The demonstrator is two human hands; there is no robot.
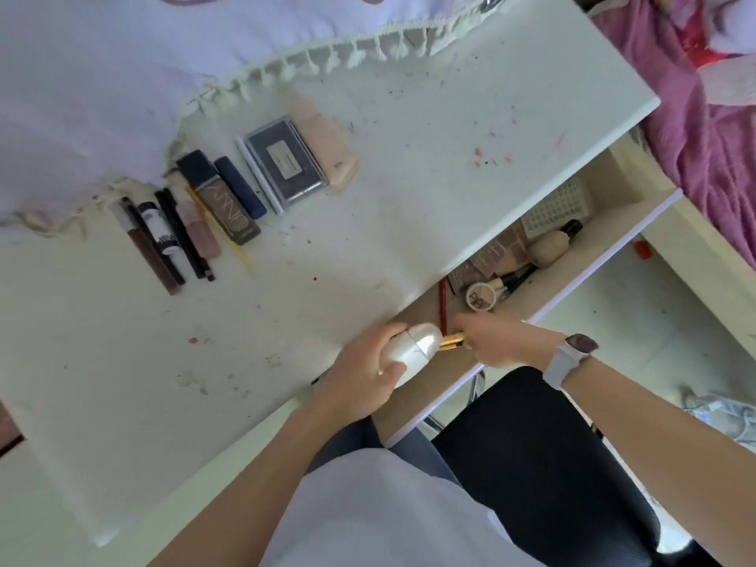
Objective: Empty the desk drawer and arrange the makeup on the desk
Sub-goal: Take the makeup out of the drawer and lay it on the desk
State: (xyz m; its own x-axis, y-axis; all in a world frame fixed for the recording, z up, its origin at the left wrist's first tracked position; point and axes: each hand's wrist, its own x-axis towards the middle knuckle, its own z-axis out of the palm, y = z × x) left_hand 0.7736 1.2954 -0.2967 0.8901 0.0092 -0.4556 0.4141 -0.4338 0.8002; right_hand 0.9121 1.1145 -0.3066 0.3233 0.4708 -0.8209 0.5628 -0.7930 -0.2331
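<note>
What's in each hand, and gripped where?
Left hand wraps the rear half of a pearly white oval case. Right hand pinches one end of a slim gold tube.

Seated person seen from above, wearing a white short-sleeved top [380, 513] and dark grey-blue trousers [392, 448], both forearms showing bare, a smartwatch [581, 344] with a dark rounded-square face and pale grey strap sitting on the right wrist

The round compact [481, 295] in the drawer [589, 255] reads "pipl"; other labels are too blurred to read
</note>
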